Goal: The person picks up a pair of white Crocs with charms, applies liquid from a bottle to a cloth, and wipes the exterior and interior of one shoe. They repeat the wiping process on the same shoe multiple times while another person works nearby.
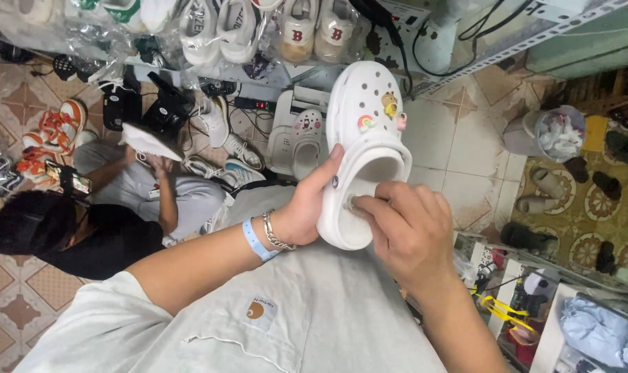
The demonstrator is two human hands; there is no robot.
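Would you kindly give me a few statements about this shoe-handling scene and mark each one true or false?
1. The left hand grips a white clog. True.
2. The right hand rests idle on the lap. False: its fingers reach into the clog's opening.
3. The clog carries small colourful charms on its upper. True.
4. The left wrist is bare. False: it wears a blue wristband and a chain bracelet.
5. Another person sits on the floor nearby. True.
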